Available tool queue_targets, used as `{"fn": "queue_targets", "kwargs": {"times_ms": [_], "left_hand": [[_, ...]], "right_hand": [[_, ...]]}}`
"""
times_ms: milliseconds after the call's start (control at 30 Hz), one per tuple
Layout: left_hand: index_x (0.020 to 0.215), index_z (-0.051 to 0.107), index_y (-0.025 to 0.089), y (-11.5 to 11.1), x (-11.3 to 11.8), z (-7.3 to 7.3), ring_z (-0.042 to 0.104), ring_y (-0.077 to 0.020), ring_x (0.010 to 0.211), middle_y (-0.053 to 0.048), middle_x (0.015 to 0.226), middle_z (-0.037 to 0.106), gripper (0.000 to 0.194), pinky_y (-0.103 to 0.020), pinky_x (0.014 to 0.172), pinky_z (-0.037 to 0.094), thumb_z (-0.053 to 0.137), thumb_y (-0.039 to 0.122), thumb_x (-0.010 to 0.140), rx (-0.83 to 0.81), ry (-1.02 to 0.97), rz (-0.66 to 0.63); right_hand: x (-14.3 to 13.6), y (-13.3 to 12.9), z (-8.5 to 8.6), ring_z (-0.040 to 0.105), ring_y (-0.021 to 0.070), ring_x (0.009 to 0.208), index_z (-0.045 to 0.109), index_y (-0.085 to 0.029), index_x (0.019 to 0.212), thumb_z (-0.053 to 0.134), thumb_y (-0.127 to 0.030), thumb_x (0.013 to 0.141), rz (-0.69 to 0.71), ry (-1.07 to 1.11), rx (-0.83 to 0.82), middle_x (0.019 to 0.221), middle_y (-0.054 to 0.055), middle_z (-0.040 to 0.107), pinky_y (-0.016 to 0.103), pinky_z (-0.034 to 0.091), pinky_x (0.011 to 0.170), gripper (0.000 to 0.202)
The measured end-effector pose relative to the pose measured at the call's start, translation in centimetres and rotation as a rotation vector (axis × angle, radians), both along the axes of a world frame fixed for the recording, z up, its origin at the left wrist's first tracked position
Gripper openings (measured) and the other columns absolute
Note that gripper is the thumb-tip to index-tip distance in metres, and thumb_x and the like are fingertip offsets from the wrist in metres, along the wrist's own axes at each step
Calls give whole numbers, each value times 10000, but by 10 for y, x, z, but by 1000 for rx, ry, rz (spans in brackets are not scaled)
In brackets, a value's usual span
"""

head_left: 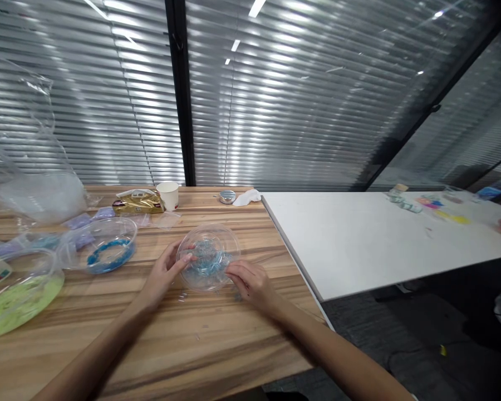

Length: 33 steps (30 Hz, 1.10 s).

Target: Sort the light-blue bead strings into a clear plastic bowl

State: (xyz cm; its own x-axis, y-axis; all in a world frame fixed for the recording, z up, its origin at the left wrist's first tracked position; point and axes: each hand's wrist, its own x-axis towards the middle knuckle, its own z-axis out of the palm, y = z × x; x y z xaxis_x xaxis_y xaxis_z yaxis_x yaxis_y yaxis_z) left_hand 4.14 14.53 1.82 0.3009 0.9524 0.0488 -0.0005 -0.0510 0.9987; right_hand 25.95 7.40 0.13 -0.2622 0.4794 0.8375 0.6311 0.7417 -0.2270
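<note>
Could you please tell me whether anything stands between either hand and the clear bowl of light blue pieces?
Nothing visible does: the left hand holds the clear bowl by its left side, and the right hand is at its near right rim. Small clear bits lie on the wooden table in front of it.

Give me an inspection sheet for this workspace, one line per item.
Surface: wood-grain table, meeting a white table.
Job's things: clear bowl containing light-blue pieces.
Clutter: gold packet, paper cup, white tissue, yellow-green material in a container.
Hands: left hand holds the bowl's left side; right hand at its right edge, fingertips together, anything pinched unclear.
Cables: possible thin cord on the floor, too dark to confirm.
Surroundings: slatted blinds; dark floor.
</note>
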Motion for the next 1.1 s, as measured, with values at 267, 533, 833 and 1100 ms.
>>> {"fn": "queue_targets", "kwargs": {"times_ms": [267, 533, 833, 1100], "left_hand": [[1189, 510, 162, 2, 0, -4, 642, -272, 939, -132, 1198, 601, 661, -433, 867, 523, 719, 548, 695, -16, -36, -18], [1168, 521, 168, 3, 0, -4, 645, -261, 913, -128, 1183, 600, 645, -418, 830, 535, 720, 550, 687, -22, -43, -10], [1162, 538, 169, 2, 0, -3, 655, -276, 920, -133, 1176, 613, 643, -433, 838, 543, 725, 557, 684, -14, -36, -12], [1188, 532, 164, 0, 1, 0, 658, -291, 922, -132, 1167, 620, 678, -449, 839, 539, 717, 576, 682, 5, -8, -4]], "right_hand": [[0, -1, -1, 667, 152, 799, 620, -162, 959, 458, -160, 982, -1, -12, -1, 867, 65, 695, 248, 543, 704, 163], [-3, -4, -4, 664, 154, 781, 632, -154, 967, 467, -153, 972, 43, -21, -39, 867, 63, 694, 248, 541, 677, 166], [-2, -2, -3, 662, 156, 783, 630, -150, 964, 469, -143, 970, 44, -15, -35, 867, 67, 692, 249, 536, 683, 161], [-2, -3, -3, 662, 150, 787, 629, -162, 970, 476, -165, 976, 22, -25, -43, 870, 57, 694, 246, 532, 681, 153]]}}
